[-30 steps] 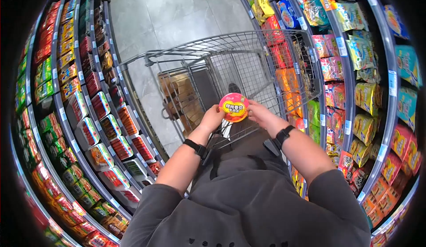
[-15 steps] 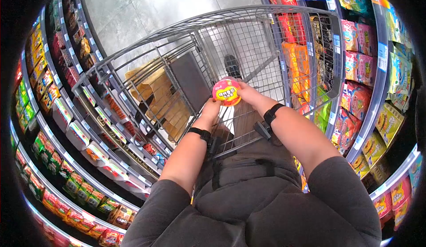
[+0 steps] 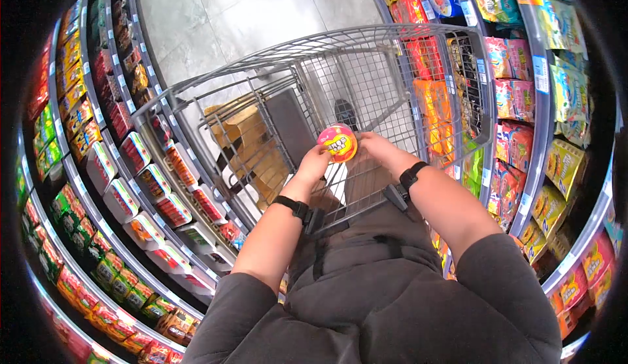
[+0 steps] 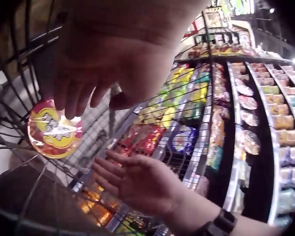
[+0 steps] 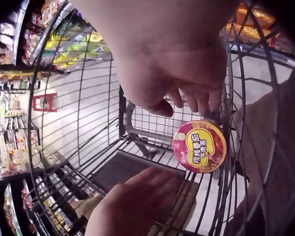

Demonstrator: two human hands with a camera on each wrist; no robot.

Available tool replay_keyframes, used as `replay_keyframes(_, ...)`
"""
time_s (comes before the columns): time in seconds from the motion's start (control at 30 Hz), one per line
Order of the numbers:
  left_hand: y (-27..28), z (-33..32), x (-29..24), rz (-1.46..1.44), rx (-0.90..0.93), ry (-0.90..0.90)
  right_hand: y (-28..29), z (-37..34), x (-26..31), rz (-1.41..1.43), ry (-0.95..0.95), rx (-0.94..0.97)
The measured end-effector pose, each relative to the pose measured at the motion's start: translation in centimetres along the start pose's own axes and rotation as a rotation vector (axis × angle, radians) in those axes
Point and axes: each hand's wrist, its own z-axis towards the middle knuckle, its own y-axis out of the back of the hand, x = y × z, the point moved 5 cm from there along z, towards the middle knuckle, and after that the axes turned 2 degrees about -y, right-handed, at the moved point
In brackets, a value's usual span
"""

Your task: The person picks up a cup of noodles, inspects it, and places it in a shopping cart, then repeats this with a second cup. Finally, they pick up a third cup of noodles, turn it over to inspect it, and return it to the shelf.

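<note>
A round instant noodle cup [image 3: 337, 144] with a pink, yellow and red lid is at the near end of a wire shopping cart, lid facing up. Beside its left edge is my left hand [image 3: 315, 162], fingers extended and fingertips overlapping the rim in the head view. My right hand [image 3: 378, 148] is on the other side; in the left wrist view this right hand [image 4: 142, 184] has spread, straight fingers, apart from the noodle cup [image 4: 55, 129]. In the right wrist view the noodle cup [image 5: 199, 146] shows below the right fingertips, with the left hand [image 5: 137, 201] flat nearby.
The cart's wire basket [image 3: 360, 82] surrounds the hands. On its left side are a grey panel [image 3: 290, 125] and a brown cardboard piece [image 3: 239, 135]. Shelves of packaged food [image 3: 517, 99] line the right, with more food shelves [image 3: 104, 167] on the left. Tiled floor [image 3: 261, 17] extends ahead.
Both hands held the noodle cup between them a second ago, higher up. It has gone lower into the cart, and the fingers have loosened from its sides.
</note>
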Motion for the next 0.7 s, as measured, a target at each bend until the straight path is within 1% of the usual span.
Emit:
replay_keyframes(0.03, 0.6, -1.7, -2.8, 0.079, 0.015, 0.035, -0.5, -5.0, 3.4, -0.099, -0.076, -0.020)
replay_keyframes(0.07, 1.3, -3.2, -4.6, 0.081, 0.008, 0.010, -0.3, -5.6, 3.1, -0.105, -0.052, -0.027)
replay_keyframes(0.13, 2.5, -6.3, -7.3, 0.113, 0.010, -0.201, 1.1, -6.6, 2.2, 0.004, 0.014, -0.059)
replay_keyframes(0.17, 3.3, -7.8, -8.2, 0.150, 0.017, -0.280, 1.6, -7.4, 2.0, 0.046, 0.036, -0.052)
replay_keyframes(0.2, 4.0, -10.2, -9.7, 0.155, 0.011, -0.309, 1.9, -9.0, 2.1, 0.042, 0.065, -0.060)
replay_keyframes(0.27, 5.6, -16.0, -13.1, 0.188, -0.004, -0.401, 2.1, -12.6, 2.3, 0.142, 0.133, -0.029)
replay_keyframes(0.3, 6.6, -17.2, -12.3, 0.225, -0.033, -0.476, 2.4, -13.8, 1.8, 0.184, 0.191, -0.034)
replay_keyframes(0.43, 9.9, -24.2, -12.0, 0.272, -0.079, -0.651, 2.7, -20.9, -0.4, 0.218, 0.348, -0.097)
replay_keyframes(0.5, 11.2, -27.3, -11.9, 0.283, -0.048, -0.624, 3.1, -23.6, -2.5, 0.245, 0.411, -0.150)
replay_keyframes(0.53, 11.8, -28.5, -11.5, 0.284, -0.043, -0.650, 3.2, -24.8, -3.8, 0.270, 0.432, -0.158)
replay_keyframes(0.6, 12.7, -30.1, -11.0, 0.302, -0.020, -0.625, 3.4, -27.0, -6.8, 0.330, 0.483, -0.198)
replay_keyframes(0.63, 12.8, -30.7, -10.8, 0.314, -0.002, -0.658, 3.0, -28.6, -8.1, 0.344, 0.511, -0.222)
replay_keyframes(0.7, 13.1, -30.9, -10.5, 0.307, -0.023, -0.704, 2.5, -31.5, -11.2, 0.400, 0.506, -0.265)
